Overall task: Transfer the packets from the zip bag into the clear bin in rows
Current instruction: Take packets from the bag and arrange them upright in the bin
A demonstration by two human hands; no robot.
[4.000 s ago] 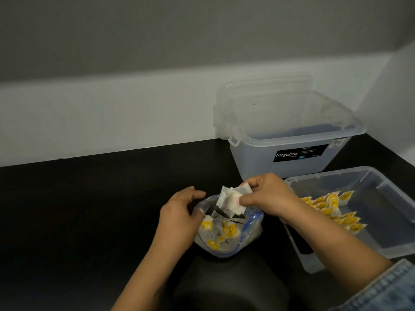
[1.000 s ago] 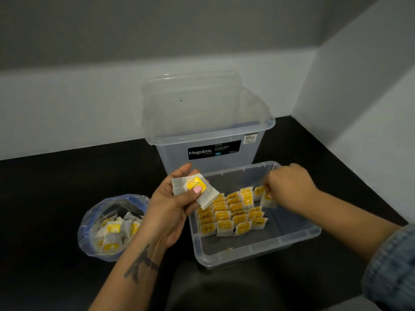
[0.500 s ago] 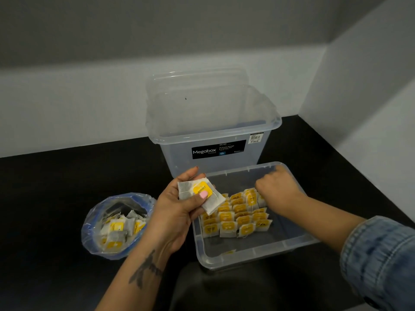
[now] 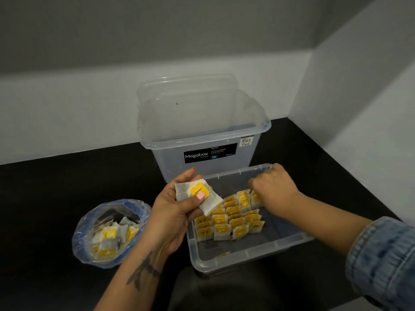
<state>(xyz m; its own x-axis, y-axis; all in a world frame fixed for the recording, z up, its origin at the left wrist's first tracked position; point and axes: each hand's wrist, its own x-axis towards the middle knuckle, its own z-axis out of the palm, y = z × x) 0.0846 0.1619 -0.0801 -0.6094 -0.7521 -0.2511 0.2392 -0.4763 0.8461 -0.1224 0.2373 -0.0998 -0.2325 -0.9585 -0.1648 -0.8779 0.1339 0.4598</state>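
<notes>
**Packet handling and grip state: placing into the rows**

The packets [image 4: 229, 221] are small, flat paper sachets with yellow tags on thin strings. I judge them very light, soft and easily creased, with strings that could snag a neighbour. I would take each one by a flat edge or corner, thumb against fingertips, clear of the string.

Location: most placed packets stand in overlapping rows across the middle of the clear bin [image 4: 251, 262]. A loose heap remains in the zip bag [image 4: 107, 234], which sits open on the black counter [image 4: 45, 198], just left of the bin.

Left hand [image 4: 177, 212]: I hold a small stack of packets [image 4: 197, 196] above the bin's near-left corner, thumb pressed on the yellow tag, fingers curled behind.

Right hand [image 4: 272, 187]: fingers curled down at the far end of the back row, touching the packets there. I cannot tell whether they pinch one.

The larger Megabox tub [image 4: 202, 140] stands behind the bin.
</notes>
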